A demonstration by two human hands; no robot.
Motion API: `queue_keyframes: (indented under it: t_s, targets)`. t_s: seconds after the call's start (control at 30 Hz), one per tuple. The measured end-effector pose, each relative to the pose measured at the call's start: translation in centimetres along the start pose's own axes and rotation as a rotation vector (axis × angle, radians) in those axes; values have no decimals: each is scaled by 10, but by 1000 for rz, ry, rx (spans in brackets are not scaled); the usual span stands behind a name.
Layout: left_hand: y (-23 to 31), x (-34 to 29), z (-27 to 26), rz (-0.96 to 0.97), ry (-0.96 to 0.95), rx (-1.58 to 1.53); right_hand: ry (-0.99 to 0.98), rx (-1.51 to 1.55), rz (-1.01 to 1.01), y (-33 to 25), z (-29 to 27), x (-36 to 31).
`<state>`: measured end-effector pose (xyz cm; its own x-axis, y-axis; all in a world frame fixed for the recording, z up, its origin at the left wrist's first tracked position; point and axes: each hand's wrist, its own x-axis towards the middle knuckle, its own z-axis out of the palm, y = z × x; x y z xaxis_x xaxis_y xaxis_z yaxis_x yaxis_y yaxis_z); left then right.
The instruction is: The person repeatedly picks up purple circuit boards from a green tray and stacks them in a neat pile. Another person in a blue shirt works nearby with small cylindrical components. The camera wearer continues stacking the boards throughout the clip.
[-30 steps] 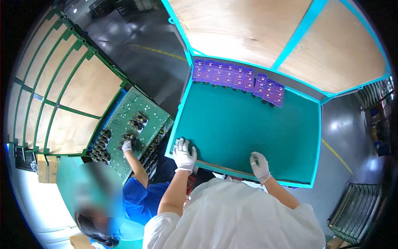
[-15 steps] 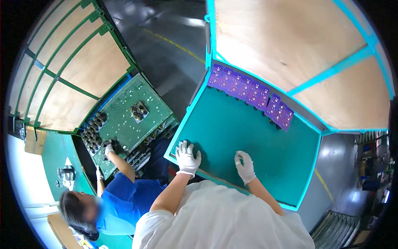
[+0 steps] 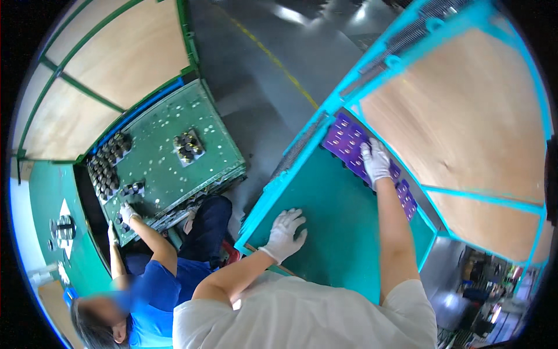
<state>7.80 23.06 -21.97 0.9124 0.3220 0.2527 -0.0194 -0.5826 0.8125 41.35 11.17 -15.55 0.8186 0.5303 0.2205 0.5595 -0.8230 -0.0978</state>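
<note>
A row of flat purple plates (image 3: 345, 138), dotted with small shiny bits and with dark round parts along the near edge, lies at the far side of the turquoise-framed green table (image 3: 325, 215). My right hand (image 3: 376, 161), in a white glove, reaches over the middle of this row and covers part of it. Its fingers are stretched out over the plates; their tips seem to touch, and no plate is lifted. Gloved in white too, my left hand (image 3: 285, 235) hovers or rests by the table's near left corner, fingers apart and holding nothing.
Behind the plates rises a wooden panel (image 3: 447, 122) in a turquoise frame, with a coil spring (image 3: 299, 145) at its left. On the left, a person in blue (image 3: 168, 279) handles dark round parts at a green bench (image 3: 168, 139); more parts (image 3: 104, 168) stand there in rows.
My right hand has moved from the near part of the table up to the purple plates. The view has turned and shifted. My left hand stays near the table's left corner, open.
</note>
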Motion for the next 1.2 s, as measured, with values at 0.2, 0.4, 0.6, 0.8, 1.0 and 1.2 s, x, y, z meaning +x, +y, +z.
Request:
queue_keyframes:
  t_s: [0.2, 0.4, 0.6, 0.8, 1.0, 1.2]
  targets:
    - [-33, 148, -23, -161, 157, -291, -379, 186, 287, -8, 5, 40]
    - [-53, 268, 11, -385, -44, -416, -360, -13, 290, -8, 36, 46]
    - [-48, 278, 57, -361, -53, -65, -320, -117, 252, 20, 62, 52]
    - [-43, 272, 46, -368, -102, -84, -327, -142, 252, 29, 67, 48]
    - [-40, 245, 52, -319, 13, 8, -423, -139, 195, 0, 44, 37]
    - [-21, 184, 43, -353, 117, -134, -403, -116, 103, -12, 48, -21]
